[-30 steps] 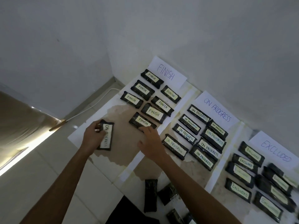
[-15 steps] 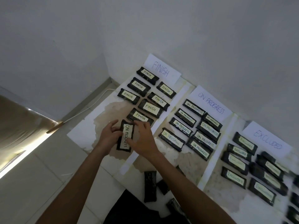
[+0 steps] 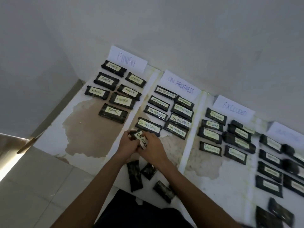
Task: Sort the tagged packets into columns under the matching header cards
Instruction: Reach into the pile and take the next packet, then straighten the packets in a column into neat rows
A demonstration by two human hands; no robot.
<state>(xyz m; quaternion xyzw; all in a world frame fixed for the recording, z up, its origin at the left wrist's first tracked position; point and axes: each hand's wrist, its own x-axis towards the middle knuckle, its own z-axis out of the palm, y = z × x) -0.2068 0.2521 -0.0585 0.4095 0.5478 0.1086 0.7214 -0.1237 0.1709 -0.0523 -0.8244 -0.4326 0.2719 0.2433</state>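
A dark packet tagged ON PROGRESS [image 3: 141, 139] is held between both hands, just below the lowest left packet of the ON PROGRESS column. My left hand [image 3: 127, 146] grips its left side; my right hand [image 3: 153, 149] grips its right side. The white header cards read FINISH [image 3: 126, 59], ON PROGRESS [image 3: 180, 84] and EXCLUDED [image 3: 234, 109]. A fourth card [image 3: 286, 134] at the right is blurred. Several tagged packets lie in a column under each card.
Three dark packets lie tag-hidden near my forearms: a long one [image 3: 134, 175], a small one [image 3: 148, 171] and another [image 3: 164, 191]. More dark packets [image 3: 279, 211] lie at the lower right. The white board [image 3: 54, 127] has peeled brown patches. Walls stand behind and left.
My left hand carried the ON PROGRESS packet rightward from the FINISH area. My right hand joined it, and both now hold it at the foot of the ON PROGRESS column.
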